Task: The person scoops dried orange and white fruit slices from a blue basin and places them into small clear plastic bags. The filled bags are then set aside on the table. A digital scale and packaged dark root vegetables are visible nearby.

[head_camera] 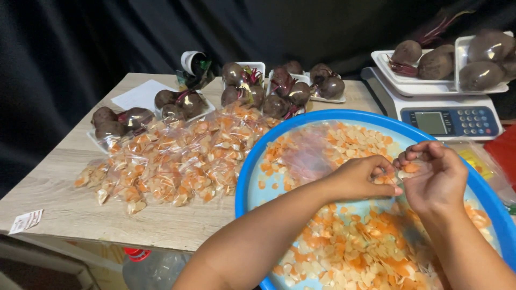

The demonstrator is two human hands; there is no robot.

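Observation:
A large blue basin [244, 177] holds several thin orange and pale vegetable slices [349, 252]. Over its middle, my left hand [357, 177] and my right hand [438, 180] meet, both pinching a small clear plastic bag [406, 171] that has a few slices inside. The fingers of both hands grip the bag's upper edge. Another crumpled clear bag [309, 156] lies on the slices at the basin's back left.
Many filled clear bags of slices [172, 161] lie on the wooden table [64, 204] left of the basin. Wrapped trays of beetroots [258, 88] stand behind them. A white scale [446, 115] at the back right carries trays of beetroots. A paper sheet [142, 94] lies far left.

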